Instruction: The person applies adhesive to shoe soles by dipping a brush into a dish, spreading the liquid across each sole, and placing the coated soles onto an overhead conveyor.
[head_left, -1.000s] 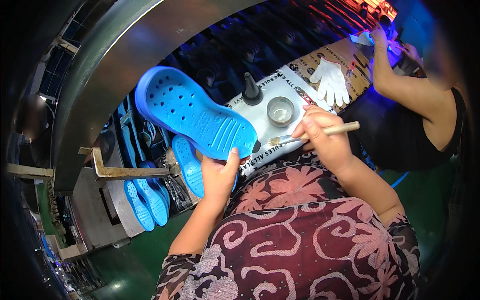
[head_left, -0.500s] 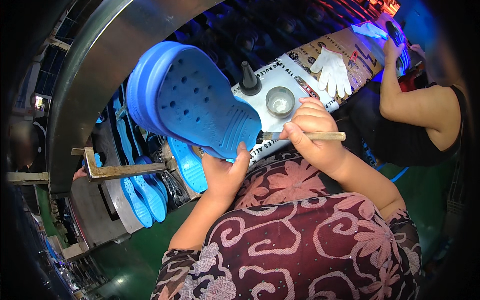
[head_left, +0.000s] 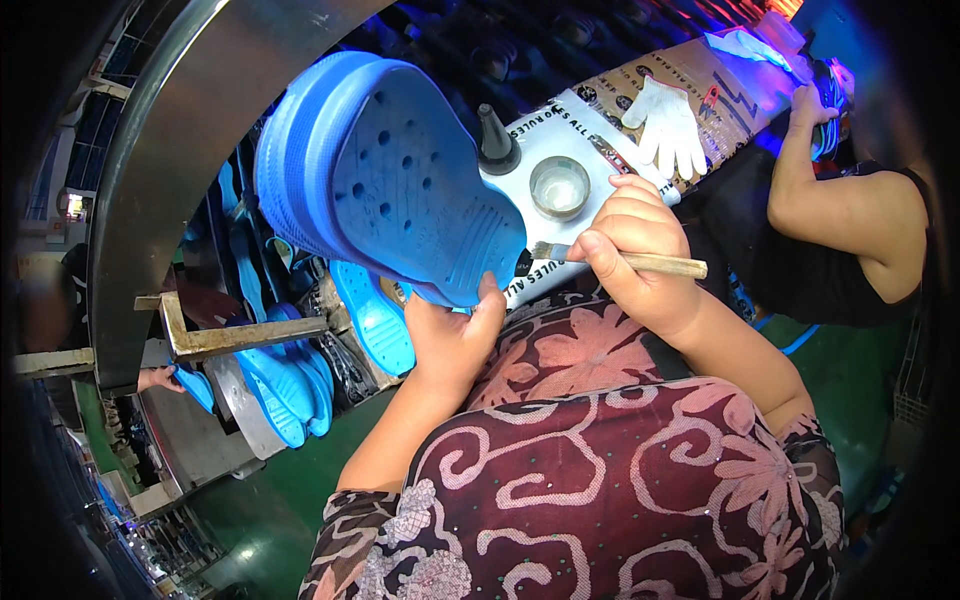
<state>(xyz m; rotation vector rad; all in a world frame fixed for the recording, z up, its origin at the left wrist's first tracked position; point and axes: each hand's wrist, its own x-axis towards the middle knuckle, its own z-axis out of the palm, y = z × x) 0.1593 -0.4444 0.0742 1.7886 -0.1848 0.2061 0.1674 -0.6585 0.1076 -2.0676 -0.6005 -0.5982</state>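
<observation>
My left hand grips the narrow end of a stack of blue shoe soles, thumb on the top face. That face has round holes and a ribbed patch. In my right hand is a flat brush with a pale wooden handle. Its dark bristles are at the sole's right edge, close to the left thumb; whether they touch, I cannot tell. Beyond the brush, a small clear cup with whitish contents stands on white printed sheeting. A dark cone-topped bottle stands beside the cup.
A white glove lies on brown printed covering. More blue soles lie at left near a wooden bracket. A curved metal frame rises there. One co-worker's arm is at right; another's hand holds a sole at far left.
The stack in my left hand has tilted, showing more of its layered side. The brush has shifted slightly right and up. At far left, the co-worker's hand now shows a blue sole.
</observation>
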